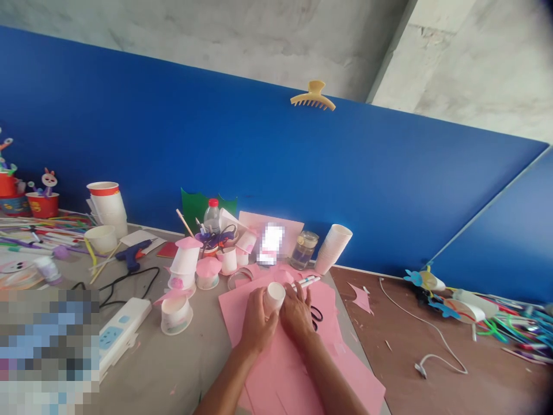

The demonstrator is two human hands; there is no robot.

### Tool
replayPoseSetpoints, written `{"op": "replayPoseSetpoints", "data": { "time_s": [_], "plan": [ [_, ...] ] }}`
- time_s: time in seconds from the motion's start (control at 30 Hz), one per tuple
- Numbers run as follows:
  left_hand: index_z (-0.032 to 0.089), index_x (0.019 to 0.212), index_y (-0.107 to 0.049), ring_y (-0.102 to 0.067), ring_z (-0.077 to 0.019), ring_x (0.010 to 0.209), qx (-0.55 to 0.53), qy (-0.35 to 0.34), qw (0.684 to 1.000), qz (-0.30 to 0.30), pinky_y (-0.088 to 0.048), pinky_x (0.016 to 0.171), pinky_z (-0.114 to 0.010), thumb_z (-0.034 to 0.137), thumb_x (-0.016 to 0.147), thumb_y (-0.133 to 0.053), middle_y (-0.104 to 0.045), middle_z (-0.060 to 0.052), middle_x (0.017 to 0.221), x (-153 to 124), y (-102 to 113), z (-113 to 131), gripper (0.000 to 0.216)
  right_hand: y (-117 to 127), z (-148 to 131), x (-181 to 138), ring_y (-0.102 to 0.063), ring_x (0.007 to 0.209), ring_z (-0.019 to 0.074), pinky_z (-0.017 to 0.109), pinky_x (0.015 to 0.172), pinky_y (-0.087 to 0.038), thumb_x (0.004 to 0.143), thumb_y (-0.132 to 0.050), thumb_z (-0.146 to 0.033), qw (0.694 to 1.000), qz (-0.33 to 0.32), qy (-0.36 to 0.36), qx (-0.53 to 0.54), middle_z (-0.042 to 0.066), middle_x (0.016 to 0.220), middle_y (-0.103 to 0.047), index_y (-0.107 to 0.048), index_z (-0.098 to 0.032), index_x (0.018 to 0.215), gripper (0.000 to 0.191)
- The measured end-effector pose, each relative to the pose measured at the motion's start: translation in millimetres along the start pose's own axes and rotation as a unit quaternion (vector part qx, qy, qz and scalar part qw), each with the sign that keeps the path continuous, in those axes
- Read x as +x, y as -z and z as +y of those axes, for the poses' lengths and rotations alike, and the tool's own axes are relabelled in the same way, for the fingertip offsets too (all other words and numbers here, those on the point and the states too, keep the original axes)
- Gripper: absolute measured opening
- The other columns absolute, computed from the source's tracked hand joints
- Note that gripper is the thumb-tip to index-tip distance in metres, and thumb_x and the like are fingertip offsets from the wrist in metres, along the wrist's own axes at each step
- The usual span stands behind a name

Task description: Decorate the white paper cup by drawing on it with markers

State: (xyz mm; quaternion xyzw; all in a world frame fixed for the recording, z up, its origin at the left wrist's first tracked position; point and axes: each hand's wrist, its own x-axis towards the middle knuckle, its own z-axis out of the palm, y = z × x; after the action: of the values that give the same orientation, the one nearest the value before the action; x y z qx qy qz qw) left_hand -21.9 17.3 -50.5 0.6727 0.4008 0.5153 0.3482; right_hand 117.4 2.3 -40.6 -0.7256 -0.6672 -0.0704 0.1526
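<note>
My left hand and my right hand hold a small white paper cup between them, mouth facing me, just above pink paper sheets on the grey table. My left fingers curl around the cup's left side and my right hand presses its right side. Black scissors lie partly under my right hand. Two markers rest just beyond my right fingers.
Paper-cup crafts with pink tops stand left of my hands. A blue glue gun, a white power strip, a cup stack, a glass jar and a water bottle lie around. A white cable crosses the brown table.
</note>
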Motion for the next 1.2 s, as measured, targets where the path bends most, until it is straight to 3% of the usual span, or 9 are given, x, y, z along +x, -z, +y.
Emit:
{"op": "replayPoseSetpoints", "data": {
  "time_s": [0.13, 0.4, 0.73, 0.97, 1.07, 1.2],
  "plan": [
    [0.017, 0.125, -0.048, -0.053, -0.031, 0.118, 0.004, -0.011, 1.0, 0.0, -0.042, 0.103, -0.052, 0.028, 0.078, -0.058, -0.056, -0.016, 0.124, 0.2, -0.3, -3.7, 0.049, -1.3, -0.5, 0.3, -0.036, 0.14, 0.031, 0.056, 0.116, -0.011, 0.089, -0.038, -0.01, 1.0, 0.011, -0.009, 0.007, 0.009, 0.137, -0.059, -0.063, -0.026, 0.127, 0.047],
    [0.015, 0.125, -0.047, -0.053, -0.0299, 0.118, 0.023, -0.012, 1.0, -0.007, -0.044, 0.101, -0.05, 0.028, 0.08, -0.056, -0.056, -0.016, 0.125, -0.5, 1.1, -2.0, 0.048, 4.1, 0.3, 2.5, -0.032, 0.141, 0.0321, 0.055, 0.115, -0.016, 0.091, -0.039, -0.016, 0.999, 0.0, -0.048, 0.012, 0.009, 0.146, -0.05, -0.069, -0.025, 0.116, 0.04],
    [0.016, 0.126, -0.046, -0.052, -0.0305, 0.12, 0.014, -0.012, 1.0, -0.01, -0.042, 0.103, -0.052, 0.025, 0.08, -0.057, -0.055, -0.016, 0.126, 0.1, 0.5, -4.0, 0.048, 12.7, 4.1, 19.8, -0.029, 0.143, 0.0349, 0.055, 0.116, -0.011, 0.088, -0.044, -0.015, 0.998, -0.06, -0.004, -0.009, 0.012, 0.147, -0.048, -0.07, -0.022, 0.115, 0.038],
    [0.016, 0.125, -0.046, -0.053, -0.0302, 0.118, 0.009, -0.011, 1.0, 0.001, -0.042, 0.103, -0.052, 0.022, 0.078, -0.058, -0.055, -0.016, 0.125, 0.0, -0.4, -4.6, 0.049, 7.6, 5.9, 28.3, -0.03, 0.141, 0.0322, 0.054, 0.117, -0.007, 0.088, -0.041, -0.014, 0.995, -0.1, 0.0, 0.001, 0.011, 0.142, -0.052, -0.061, -0.019, 0.127, 0.044],
    [0.016, 0.123, -0.047, -0.054, -0.0302, 0.118, -0.001, -0.006, 1.0, 0.004, -0.042, 0.103, -0.052, 0.021, 0.077, -0.057, -0.056, -0.016, 0.124, 0.1, 0.0, -2.9, 0.048, 8.5, 6.5, 30.0, -0.036, 0.137, 0.0299, 0.051, 0.117, -0.013, 0.089, -0.042, -0.014, 0.998, -0.062, -0.009, 0.011, 0.011, 0.138, -0.055, -0.059, -0.021, 0.129, 0.044],
    [0.016, 0.121, -0.049, -0.053, -0.0305, 0.118, -0.001, 0.015, 1.0, 0.002, -0.042, 0.103, -0.052, 0.017, 0.073, -0.057, -0.056, -0.015, 0.123, 1.0, 0.9, 1.1, 0.049, 18.2, 10.4, 47.3, -0.051, 0.123, 0.0277, 0.043, 0.107, -0.032, 0.09, -0.041, -0.015, 0.999, -0.01, -0.04, 0.035, 0.015, 0.134, -0.056, -0.057, -0.019, 0.13, 0.044]
  ]
}}
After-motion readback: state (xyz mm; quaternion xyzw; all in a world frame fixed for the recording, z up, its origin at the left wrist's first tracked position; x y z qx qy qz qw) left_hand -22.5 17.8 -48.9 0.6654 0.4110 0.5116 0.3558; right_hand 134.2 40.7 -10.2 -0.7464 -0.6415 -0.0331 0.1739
